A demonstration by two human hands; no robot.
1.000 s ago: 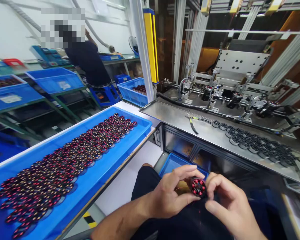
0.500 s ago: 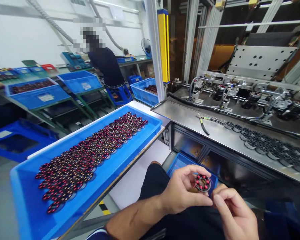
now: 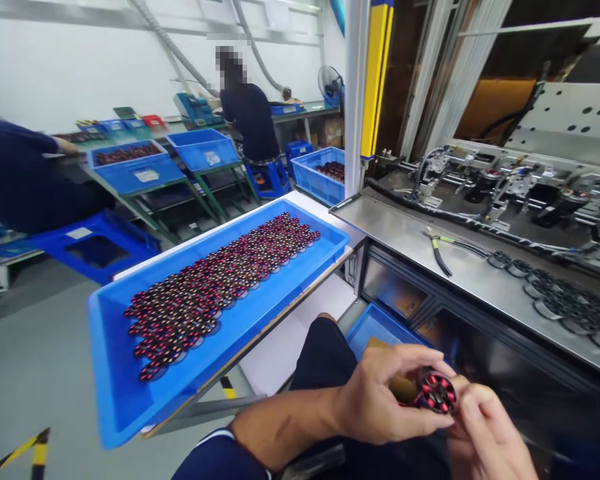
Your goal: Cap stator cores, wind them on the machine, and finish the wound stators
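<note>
Head view: a small round wound coil (image 3: 435, 393), black with red windings, is pinched between the fingertips of the left hand (image 3: 380, 400) and the right hand (image 3: 485, 433), both closed on it, low over the lap and well below the steel bench (image 3: 430, 247). The coil is gripped only at its rim, so it could be let slip if either hand loosens, and it would likely fall toward the small blue bin (image 3: 375, 327) under the bench or onto the floor. The fine windings could be scraped or bent if the fingers press on them instead of on the core.

To the left, the large blue tray (image 3: 300, 293) of similar coils rests on a narrow stand, its near corner overhanging; it could be knocked by the left elbow if that arm swings wide. The pliers (image 3: 437, 250) lie near the bench's front edge, apart from the row of dark rings (image 3: 555, 293). Open room is left between the tray and the bench, directly ahead of the knees. Other people are seated well behind the tray.
</note>
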